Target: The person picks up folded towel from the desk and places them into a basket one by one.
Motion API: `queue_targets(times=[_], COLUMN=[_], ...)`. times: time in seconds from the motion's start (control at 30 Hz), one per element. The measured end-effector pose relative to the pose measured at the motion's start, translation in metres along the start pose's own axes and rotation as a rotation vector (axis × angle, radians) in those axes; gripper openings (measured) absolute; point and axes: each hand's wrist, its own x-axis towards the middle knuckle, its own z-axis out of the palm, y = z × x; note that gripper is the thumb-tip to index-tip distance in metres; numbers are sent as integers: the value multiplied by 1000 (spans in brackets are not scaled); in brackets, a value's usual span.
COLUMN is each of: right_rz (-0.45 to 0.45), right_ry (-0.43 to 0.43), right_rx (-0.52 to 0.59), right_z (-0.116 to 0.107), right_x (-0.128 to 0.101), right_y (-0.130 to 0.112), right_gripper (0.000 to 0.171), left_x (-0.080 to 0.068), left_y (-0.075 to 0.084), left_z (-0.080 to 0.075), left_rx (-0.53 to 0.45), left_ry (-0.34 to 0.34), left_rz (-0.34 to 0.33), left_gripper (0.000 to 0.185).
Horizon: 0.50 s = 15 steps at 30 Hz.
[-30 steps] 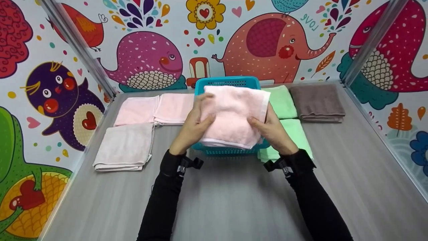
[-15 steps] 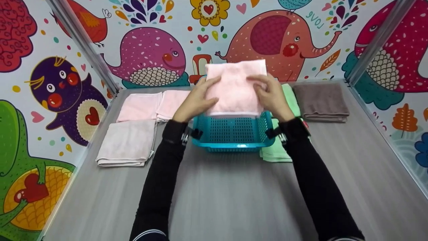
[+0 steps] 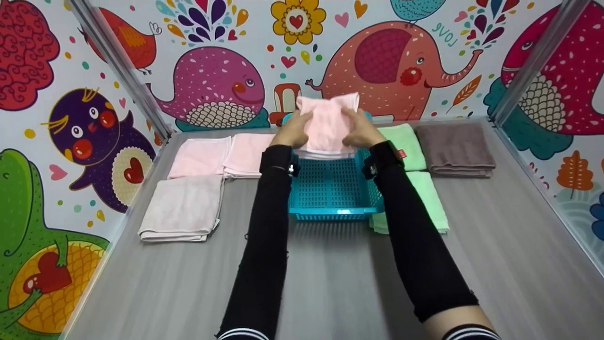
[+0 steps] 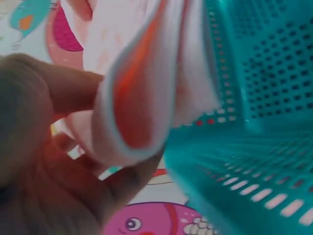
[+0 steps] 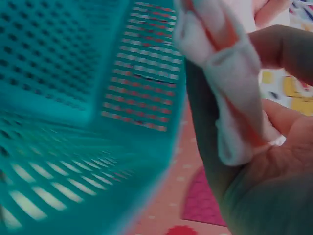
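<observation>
A folded pink towel [image 3: 329,123] is held up between both hands over the far end of a teal plastic basket [image 3: 337,212]. My left hand [image 3: 293,131] grips its left edge, thumb on the near face and fingers around the side. On the opposite edge my right hand [image 3: 362,129] pinches it the same way. The left wrist view shows the towel's folded layers [image 4: 137,112] bowed open between thumb and fingers. In the right wrist view the layers [image 5: 234,93] are squeezed together beside the basket wall [image 5: 146,63]. The basket floor visible below the towel holds nothing.
Two folded pink towels [image 3: 200,156] lie at the back left, with a pale greyish-pink towel [image 3: 181,205] in front. Right of the basket lie two green towels [image 3: 401,141] and a folded brown towel [image 3: 455,148]. Painted walls [image 3: 292,61] enclose the table.
The pink towel rose off the basket toward its far end, uncovering the basket's inside. Both hands moved away from the body with it, then drew closer together, narrowing the towel.
</observation>
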Motion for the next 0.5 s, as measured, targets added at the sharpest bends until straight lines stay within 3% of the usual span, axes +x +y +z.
queue_targets(times=[0.2, 0.3, 0.5], right_rz=[87, 88, 25], right_ry=[-101, -123, -148], right_rx=[-112, -202, -370], right_z=[26, 36, 48], right_x=[10, 14, 19], right_y=[23, 29, 36], right_gripper=[99, 95, 68], left_x=[6, 6, 4], left_y=[-10, -13, -14], left_z=[28, 41, 56], left_rx=[45, 42, 49], left_ry=[-115, -117, -113], left_rz=[-84, -122, -174], left_gripper=[68, 66, 67])
